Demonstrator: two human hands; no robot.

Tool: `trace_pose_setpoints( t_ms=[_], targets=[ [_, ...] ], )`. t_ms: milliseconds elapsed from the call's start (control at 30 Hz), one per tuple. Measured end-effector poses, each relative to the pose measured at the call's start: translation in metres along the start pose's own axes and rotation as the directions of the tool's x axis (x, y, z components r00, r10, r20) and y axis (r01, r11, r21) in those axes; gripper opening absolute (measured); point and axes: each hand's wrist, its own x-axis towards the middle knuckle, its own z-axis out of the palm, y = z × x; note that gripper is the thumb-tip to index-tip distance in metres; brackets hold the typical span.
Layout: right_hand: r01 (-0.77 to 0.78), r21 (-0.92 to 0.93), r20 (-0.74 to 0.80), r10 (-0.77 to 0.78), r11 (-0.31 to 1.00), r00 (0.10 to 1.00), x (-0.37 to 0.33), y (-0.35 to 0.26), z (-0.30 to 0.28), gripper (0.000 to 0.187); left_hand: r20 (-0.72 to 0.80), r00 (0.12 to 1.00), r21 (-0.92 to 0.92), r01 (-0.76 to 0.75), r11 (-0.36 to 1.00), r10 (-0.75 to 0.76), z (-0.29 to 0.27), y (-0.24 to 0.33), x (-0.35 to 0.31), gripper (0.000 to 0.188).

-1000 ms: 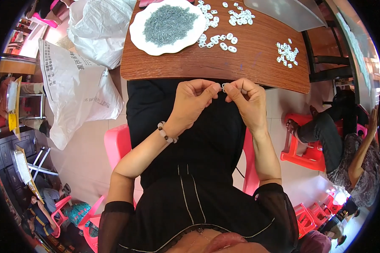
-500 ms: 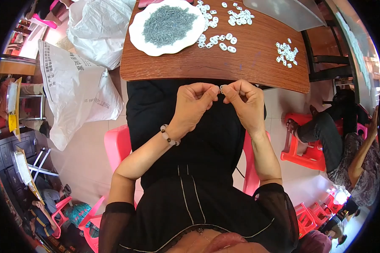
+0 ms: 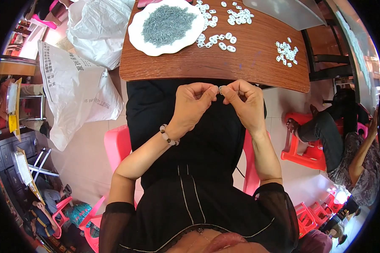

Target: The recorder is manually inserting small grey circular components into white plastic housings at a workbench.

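My left hand (image 3: 193, 103) and my right hand (image 3: 243, 103) meet in front of the table edge, above my lap, both pinched. Between the fingertips shows a small white piece (image 3: 220, 89), held by my right thumb and forefinger. My left thumb and forefinger press together right beside it; whatever they hold is too small to make out. On the table, a white scalloped plate (image 3: 135, 31) bears a heap of thin grey pieces that look like small springs (image 3: 168, 25). Beside it lie several white oval two-holed pieces (image 3: 227, 42), with another group (image 3: 286, 54) farther right.
The brown wooden table (image 3: 177, 67) ends just beyond my hands. A grey-white bin or panel (image 3: 287, 12) stands at its far right. White sacks (image 3: 78, 88) rest on the floor at left. A person sits beside a red stool (image 3: 304, 147) at right.
Hardly anything differs. Both hands stay pinched together in the same place, with only a slight shift of the fingertips around the small white piece.
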Motion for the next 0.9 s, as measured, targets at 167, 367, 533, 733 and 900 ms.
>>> trace_pose_setpoints(
  t_ms=[167,367,533,733,900],
  targets=[
    [0.02,0.02,-0.029,-0.02,1.0,0.999,0.001,0.005,0.002,0.015,-0.005,1.0,0.006,0.007,1.0,-0.007,0.001,0.0,0.0,0.021],
    [-0.005,0.126,-0.038,0.009,0.992,0.999,0.002,0.003,-0.001,0.015,0.023,1.0,-0.047,-0.013,0.999,0.014,0.005,0.006,-0.002,0.02],
    [-0.03,0.273,-0.044,0.043,0.962,0.998,0.001,0.001,0.0,0.014,0.074,0.997,-0.139,0.008,0.99,0.003,0.0,0.005,-0.001,0.028],
    [-0.052,0.313,-0.031,0.065,0.948,0.997,0.001,0.003,-0.001,0.011,0.064,0.998,-0.131,0.003,0.991,0.005,0.001,0.008,0.0,0.025],
    [-0.008,0.357,-0.064,0.033,0.934,0.997,0.002,0.006,-0.003,0.011,0.017,0.998,-0.017,-0.066,0.998,0.066,-0.001,0.011,0.005,0.019]
  ],
)
